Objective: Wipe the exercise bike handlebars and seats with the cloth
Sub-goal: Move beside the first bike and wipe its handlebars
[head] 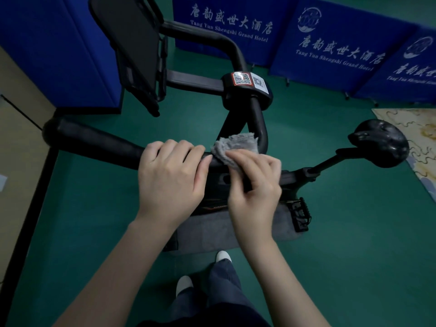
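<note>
Cloth (236,146) bunched on handlebar (94,140), under right fingers (240,159).

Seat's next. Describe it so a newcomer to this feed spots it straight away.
Start at the black exercise bike on the green floor, in front of the blue banners. Follow its frame right to the slanted post; the seat tops it, near the pale patterned rug. Unlike the matte handlebar and the flat black panel, it is a glossy, rounded saddle.
</note>
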`<state>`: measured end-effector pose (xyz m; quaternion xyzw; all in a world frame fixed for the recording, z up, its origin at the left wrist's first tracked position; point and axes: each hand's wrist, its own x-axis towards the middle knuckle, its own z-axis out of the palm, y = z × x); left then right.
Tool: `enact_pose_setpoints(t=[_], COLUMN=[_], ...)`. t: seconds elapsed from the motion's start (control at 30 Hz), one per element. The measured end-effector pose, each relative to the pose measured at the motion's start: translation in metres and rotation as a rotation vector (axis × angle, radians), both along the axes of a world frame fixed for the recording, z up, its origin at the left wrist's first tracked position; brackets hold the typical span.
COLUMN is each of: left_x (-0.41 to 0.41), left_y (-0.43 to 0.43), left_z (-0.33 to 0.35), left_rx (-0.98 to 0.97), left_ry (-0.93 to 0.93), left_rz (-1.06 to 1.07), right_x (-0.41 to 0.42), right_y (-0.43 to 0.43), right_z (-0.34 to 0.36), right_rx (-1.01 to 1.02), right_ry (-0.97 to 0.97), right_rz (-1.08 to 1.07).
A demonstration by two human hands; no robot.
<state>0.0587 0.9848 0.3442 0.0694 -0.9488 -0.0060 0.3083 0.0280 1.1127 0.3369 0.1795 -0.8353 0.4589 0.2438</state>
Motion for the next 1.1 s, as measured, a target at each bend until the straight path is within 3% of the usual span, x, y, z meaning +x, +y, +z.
enact_pose_setpoints(t=[0.13,0.3,0.47,0.6,0.77,0.93,1.1], left_x=[0.001,0.0,-0.001,-0.001,-0.007,-0.019,-0.022], left_y=[0.0,0.001,0.002,0.004,0.016,0.04,0.043], left_z=[-0.001,0.0,0.001,0.002,0.008,0.006,0.002], left_rx=[-0.011,0.011,0.015,0.033,0.12,0.191,0.168], left_ry=[-0.005,0.015,0.001,-0.005,-0.002,-0.024,-0.033], left_rz=[0.005,0.017,0.022,0.04,0.073,0.023,0.048], right_x=[-0.006,-0.015,-0.01,-0.03,-0.034,-0.067,-0.049], right_y=[0.01,0.017,0.016,0.031,0.035,0.05,0.046], right_z=[0.002,0.002,-0.001,0.005,0.005,0.011,0.001], right_rx=[0.109,0.096,0.157,0.134,0.202,0.093,0.019], right_ry=[0.042,0.018,0.069,0.008,0.018,-0.124,-0.086], right_rz=[0.092,-0.028,0.138,0.012,0.149,0.064,0.14])
